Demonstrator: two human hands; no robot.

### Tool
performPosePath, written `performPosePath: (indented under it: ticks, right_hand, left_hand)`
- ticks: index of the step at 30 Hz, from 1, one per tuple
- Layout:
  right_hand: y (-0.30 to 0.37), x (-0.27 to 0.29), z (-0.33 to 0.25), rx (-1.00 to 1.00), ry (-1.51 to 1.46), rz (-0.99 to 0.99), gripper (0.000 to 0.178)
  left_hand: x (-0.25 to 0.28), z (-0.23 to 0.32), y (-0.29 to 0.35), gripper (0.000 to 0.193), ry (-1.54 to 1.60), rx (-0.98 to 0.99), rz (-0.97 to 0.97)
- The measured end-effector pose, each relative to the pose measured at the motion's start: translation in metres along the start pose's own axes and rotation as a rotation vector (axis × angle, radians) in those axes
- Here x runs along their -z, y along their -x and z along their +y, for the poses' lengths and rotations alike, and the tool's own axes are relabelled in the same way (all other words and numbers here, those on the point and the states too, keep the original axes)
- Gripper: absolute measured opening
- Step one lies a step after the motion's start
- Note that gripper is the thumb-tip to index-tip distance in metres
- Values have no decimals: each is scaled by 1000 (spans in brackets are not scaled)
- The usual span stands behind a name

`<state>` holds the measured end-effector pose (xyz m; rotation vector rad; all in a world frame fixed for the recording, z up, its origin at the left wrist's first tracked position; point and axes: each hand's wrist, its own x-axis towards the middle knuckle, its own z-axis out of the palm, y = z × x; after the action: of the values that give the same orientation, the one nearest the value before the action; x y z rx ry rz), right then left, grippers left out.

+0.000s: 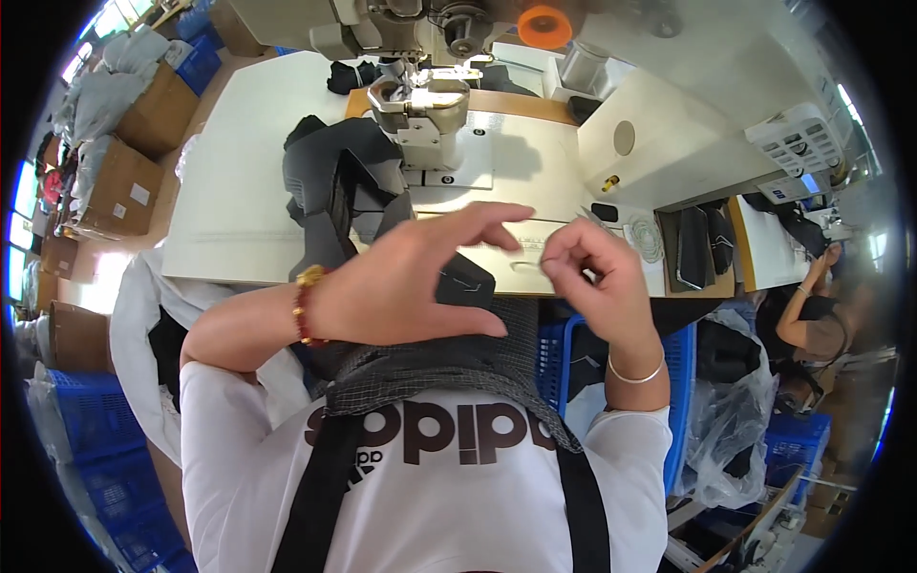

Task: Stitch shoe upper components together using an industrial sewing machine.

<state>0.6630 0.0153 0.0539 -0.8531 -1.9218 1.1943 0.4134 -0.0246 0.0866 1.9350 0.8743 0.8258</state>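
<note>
My left hand (387,286) reaches in front of the sewing machine (420,119) with thumb and fingers spread, holding nothing. Beside it, my right hand (604,285) is closed, its thumb and fingertips pressed together. A small, thin pale thing (525,265) shows at those fingertips, too slight to name. Dark grey sewn fabric pieces (330,181) lie left of the machine's needle area and run toward me behind my left hand. Another dark piece (466,283) shows between the left thumb and fingers, by the table's front edge.
The white sewing table (229,210) spans the front. To the right are a coil of pale cord (648,239) and dark folded pieces (695,248). A blue crate (680,358) stands below the edge. Cardboard boxes (119,186) stand at left; a co-worker (812,320) sits far right.
</note>
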Motion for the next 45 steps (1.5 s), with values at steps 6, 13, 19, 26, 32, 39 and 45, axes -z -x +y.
performPosePath:
  ticks: [6, 13, 19, 26, 32, 39, 45]
  right_hand:
    - [2, -23, -11, 135, -43, -108, 10]
    - [-7, -6, 0, 371, 163, -241, 10]
    - [18, 12, 27, 523, -586, -115, 10]
    - [64, -16, 45, 332, 542, -111, 14]
    - [91, -63, 64, 67, 735, 110, 18]
    - [72, -106, 119, -490, -90, 27, 24]
    - [59, -106, 125, -750, -1217, 39, 37]
  left_hand:
    - [19, 0, -3, 8, 524, 547, -169]
    - [63, -18, 7, 31, 483, -188, -132]
    - [80, 14, 18, 28, -24, -111, -306]
    - [52, -9, 24, 37, -1188, -56, -396]
    - [28, -16, 7, 96, -1385, -79, -396]
    - [27, -19, 4, 99, -1321, 131, -523]
    - [38, -34, 14, 99, -1155, 80, -442]
